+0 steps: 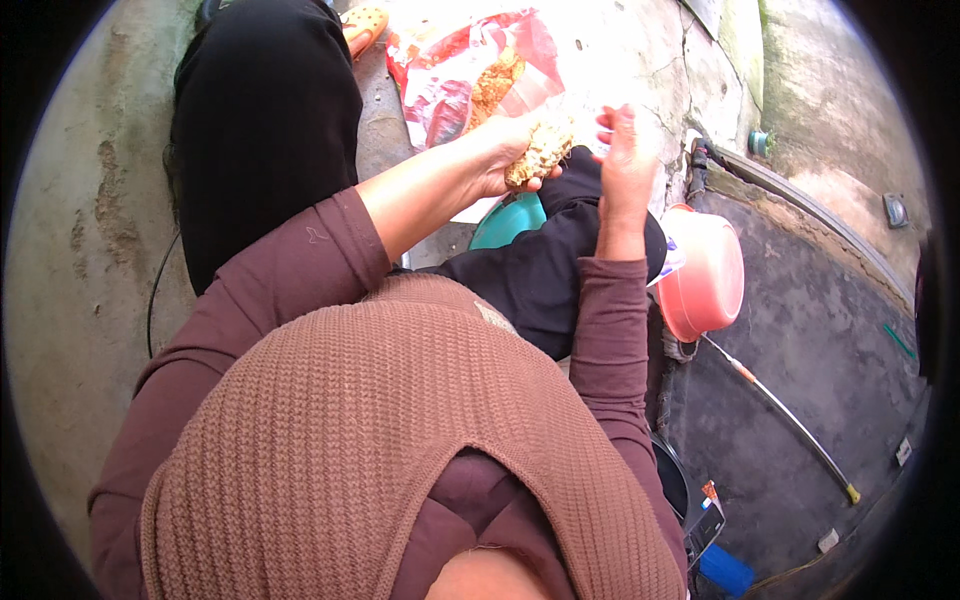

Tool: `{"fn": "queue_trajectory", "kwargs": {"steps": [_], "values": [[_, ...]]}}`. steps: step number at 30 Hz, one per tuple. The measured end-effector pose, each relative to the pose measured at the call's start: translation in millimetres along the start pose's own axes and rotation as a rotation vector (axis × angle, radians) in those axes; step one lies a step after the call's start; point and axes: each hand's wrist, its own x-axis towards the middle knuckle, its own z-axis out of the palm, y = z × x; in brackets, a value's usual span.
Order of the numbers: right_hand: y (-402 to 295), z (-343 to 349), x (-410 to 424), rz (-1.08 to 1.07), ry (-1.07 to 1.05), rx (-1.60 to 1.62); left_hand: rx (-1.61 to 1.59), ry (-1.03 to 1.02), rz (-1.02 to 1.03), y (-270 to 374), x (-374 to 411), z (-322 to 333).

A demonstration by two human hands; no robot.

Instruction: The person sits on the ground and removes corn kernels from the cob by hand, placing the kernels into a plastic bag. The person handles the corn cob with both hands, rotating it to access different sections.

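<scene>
My left hand (504, 156) is closed around a pale yellow, lumpy, fibrous piece (541, 154), too overexposed to name more exactly. Its fingertips curl under the near end. To the right, apart from the piece, my right hand (628, 161) is raised with its fingers partly bent and nothing seen in it. Below the left hand, part of a teal plastic basin (511, 223) shows between my legs; my dark trouser leg hides the rest. Beyond my left hand lies a red and clear plastic bag (442, 105), with orange-yellow bumpy material (495, 86) on it or inside it.
A pink plastic basin (724, 270) rests tipped on its side at the right. Near it a pole (799, 424) lies on the dark floor. An orange perforated clog (366, 28) is at the upper left. A black cable (155, 292) runs along the concrete at the left.
</scene>
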Motion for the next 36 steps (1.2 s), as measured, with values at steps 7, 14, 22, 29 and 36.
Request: {"fn": "queue_trajectory", "kwargs": {"steps": [7,14,22,29,36], "values": [[20,36,-24,0.348,-0.157,0.754,0.091,0.173,0.068,-10,-12,19],[28,22,-9,0.248,-0.078,0.788,0.953,0.286,0.553,-12,-4,-10],[32,23,-9,0.133,-0.103,0.649,0.909,0.261,0.57,-2,-19,3],[26,31,-6,0.247,-0.021,0.81,1.044,0.294,0.546,-3,-21,5],[36,36,-3,0.278,0.011,0.992,1.286,0.317,0.661,-11,-20,2]]}}
